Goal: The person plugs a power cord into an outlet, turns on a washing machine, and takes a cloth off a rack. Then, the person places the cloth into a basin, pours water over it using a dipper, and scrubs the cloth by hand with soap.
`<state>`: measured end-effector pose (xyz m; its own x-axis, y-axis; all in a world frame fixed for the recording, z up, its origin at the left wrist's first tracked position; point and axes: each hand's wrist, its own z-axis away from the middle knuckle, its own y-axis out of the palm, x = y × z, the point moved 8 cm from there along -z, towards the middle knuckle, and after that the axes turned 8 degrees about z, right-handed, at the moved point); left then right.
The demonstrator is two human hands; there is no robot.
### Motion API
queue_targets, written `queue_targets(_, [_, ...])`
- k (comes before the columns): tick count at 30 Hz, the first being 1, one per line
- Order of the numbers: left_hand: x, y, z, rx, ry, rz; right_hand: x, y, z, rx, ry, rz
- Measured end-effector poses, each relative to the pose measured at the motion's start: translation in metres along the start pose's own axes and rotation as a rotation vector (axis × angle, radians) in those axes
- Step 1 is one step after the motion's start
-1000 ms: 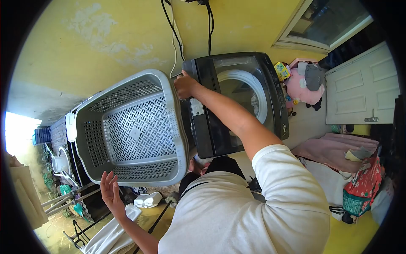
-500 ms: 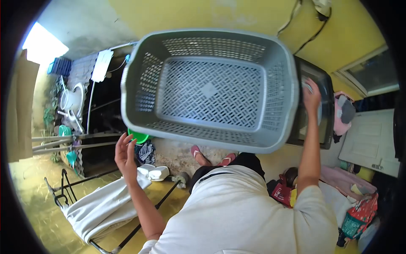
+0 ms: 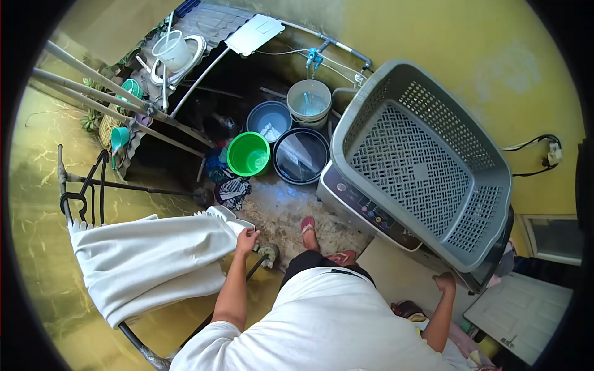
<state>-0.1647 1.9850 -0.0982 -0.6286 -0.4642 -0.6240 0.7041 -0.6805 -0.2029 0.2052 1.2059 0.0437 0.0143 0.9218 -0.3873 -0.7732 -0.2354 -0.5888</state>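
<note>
Left hand: at the end of the white cloth, fingers bent; cannot tell whether they pinch it
White cloth: draped over the dark rack; looks soft and limp, best gathered by its upper fold
Right hand: near the basket's corner, fingers curled; cannot tell if they grasp anything
Grey basket: atop the washing machine; probably light, stiff plastic, best gripped by opposite rims

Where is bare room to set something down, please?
Bare floor lies between the striped cloth, the flip-flops and the washing machine. The laundry basket is bare inside too. Near the tap is crowded: green bucket, black tub, white bucket.
</note>
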Motion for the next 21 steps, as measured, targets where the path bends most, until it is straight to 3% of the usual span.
queue_targets(2, [0.032, 0.014, 0.011, 0.056, -0.138, -0.032, 0.065, -0.034, 0.027, -0.056, -0.090, 0.251])
queue_targets(5, [0.047, 0.040, 0.043, 0.218, -0.310, -0.210, 0.133, -0.015, 0.039, 0.482, -0.142, 0.362])
queue_targets(6, [0.047, 0.045, 0.050, 0.262, -0.337, -0.261, 0.150, -0.014, 0.046, 0.484, -0.144, 0.366])
queue_targets(10, [0.064, 0.033, 0.021, 0.240, -0.236, -0.184, 0.241, 0.014, 0.116, 1.165, -0.528, -0.160])
queue_targets(12, [0.018, 0.017, 0.023, 0.063, -0.116, 0.158, 0.277, 0.038, 0.113, 1.017, -0.587, -0.341])
queue_targets(14, [0.020, 0.006, 0.000, 0.033, -0.045, 0.224, 0.315, 0.045, 0.108, 0.391, -1.010, -0.061])
queue_targets(15, [0.024, 0.011, -0.005, 0.033, -0.054, 0.258, 0.326, 0.072, 0.100, 0.437, -1.093, -0.097])
queue_targets(17, [0.006, 0.003, -0.016, -0.042, 0.116, 0.287, 0.349, 0.082, 0.129, 0.418, -1.178, -0.038])
queue_targets(21, [-0.012, 0.035, -0.017, 0.021, 0.093, 0.432, 0.385, 0.042, 0.156, 0.385, -1.212, 0.232])
